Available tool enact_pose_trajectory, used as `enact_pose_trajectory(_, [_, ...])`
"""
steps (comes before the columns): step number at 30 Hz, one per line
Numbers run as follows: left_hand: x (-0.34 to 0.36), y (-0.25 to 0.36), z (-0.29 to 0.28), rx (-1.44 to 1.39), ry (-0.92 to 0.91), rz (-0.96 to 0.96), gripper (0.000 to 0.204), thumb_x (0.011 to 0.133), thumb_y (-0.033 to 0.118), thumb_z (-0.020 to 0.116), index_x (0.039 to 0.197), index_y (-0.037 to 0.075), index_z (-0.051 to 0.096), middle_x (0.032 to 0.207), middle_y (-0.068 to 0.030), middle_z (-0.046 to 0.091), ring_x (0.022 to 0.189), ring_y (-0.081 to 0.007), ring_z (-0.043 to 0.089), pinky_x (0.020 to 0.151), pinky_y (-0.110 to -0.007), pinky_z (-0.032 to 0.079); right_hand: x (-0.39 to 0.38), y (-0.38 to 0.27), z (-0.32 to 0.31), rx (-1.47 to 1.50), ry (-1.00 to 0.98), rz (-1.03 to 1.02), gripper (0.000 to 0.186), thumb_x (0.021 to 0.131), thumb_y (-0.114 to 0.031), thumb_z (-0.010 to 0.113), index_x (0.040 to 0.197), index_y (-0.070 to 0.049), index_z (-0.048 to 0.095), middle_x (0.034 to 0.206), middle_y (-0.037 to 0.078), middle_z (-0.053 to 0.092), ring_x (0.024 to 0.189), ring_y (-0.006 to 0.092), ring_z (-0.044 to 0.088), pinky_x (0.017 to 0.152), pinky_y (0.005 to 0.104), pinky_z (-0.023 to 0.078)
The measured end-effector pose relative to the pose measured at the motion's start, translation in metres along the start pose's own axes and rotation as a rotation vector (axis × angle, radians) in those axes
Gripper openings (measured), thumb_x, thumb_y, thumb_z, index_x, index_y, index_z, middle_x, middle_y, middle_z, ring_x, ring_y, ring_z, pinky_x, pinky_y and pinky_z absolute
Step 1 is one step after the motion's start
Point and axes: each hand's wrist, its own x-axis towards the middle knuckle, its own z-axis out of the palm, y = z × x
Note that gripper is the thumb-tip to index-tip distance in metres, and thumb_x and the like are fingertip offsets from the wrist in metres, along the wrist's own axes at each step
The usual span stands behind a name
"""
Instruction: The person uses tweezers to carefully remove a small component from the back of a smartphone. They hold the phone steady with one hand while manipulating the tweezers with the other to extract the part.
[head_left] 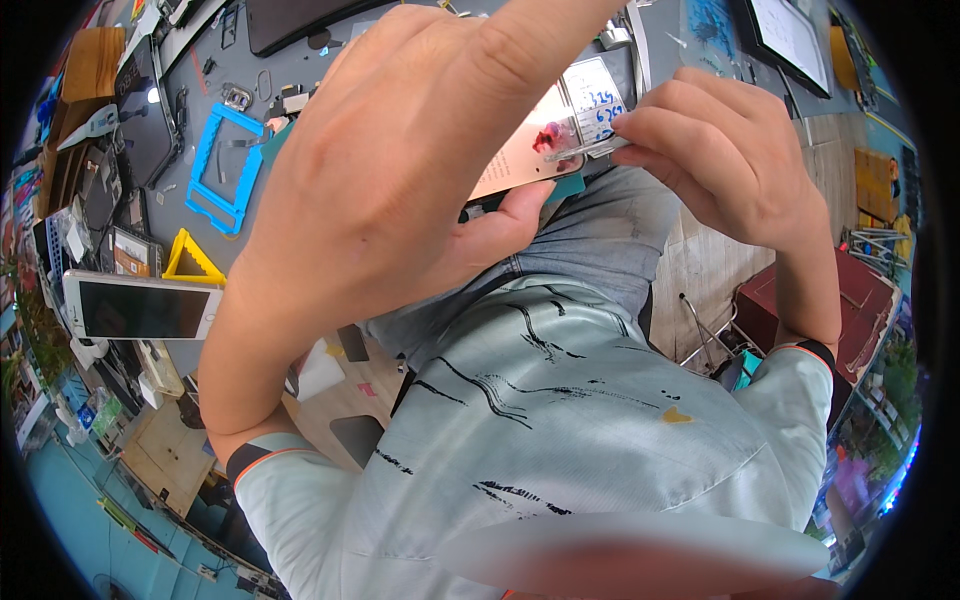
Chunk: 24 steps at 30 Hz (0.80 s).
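My left hand [400, 170] fills the middle of the view, close to the camera, and grips a pale pink phone [525, 150] by its lower edge with the thumb beneath it. The phone is tilted, back side up, with a reddish patch near its corner. My right hand [715, 150] pinches a thin metal tool like tweezers [585, 148], whose tip touches the phone at the reddish patch. A white label with handwriting [597, 100] lies just behind the phone. Most of the phone is hidden by my left hand.
A grey workbench [200, 150] at the upper left carries a blue plastic frame [228, 165], a yellow triangular part [190, 260], a white phone lying screen up [140, 308], and several small tools. A tablet [790, 40] lies at the upper right. A dark red box [850, 310] sits on the floor at the right.
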Motion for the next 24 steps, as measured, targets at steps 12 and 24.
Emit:
enact_pose_trajectory(12, [0.002,0.003,0.001,-0.017,-0.006,-0.025,0.102,0.066,0.004,0.094,0.161,0.003,0.055,0.115,-0.0151,0.072,0.105,-0.0371,0.069,0.094,-0.049,0.056,0.017,0.007,-0.001,-0.033,0.024,-0.044,0.042,0.079,-0.002,0.087,0.119,0.003,0.075,0.097,0.011,0.073,0.077,0.0260,0.070,0.060,0.0363,0.054])
enact_pose_trajectory(24, [-0.004,0.005,-0.003,-0.038,0.000,-0.058,0.104,0.066,0.004,0.094,0.162,0.002,0.054,0.116,-0.0155,0.072,0.106,-0.0368,0.070,0.095,-0.048,0.057,-0.004,-0.019,-0.005,-0.074,-0.075,0.053,0.051,0.083,-0.003,0.081,0.133,0.007,0.075,0.101,0.014,0.074,0.076,0.0257,0.069,0.059,0.0365,0.054])
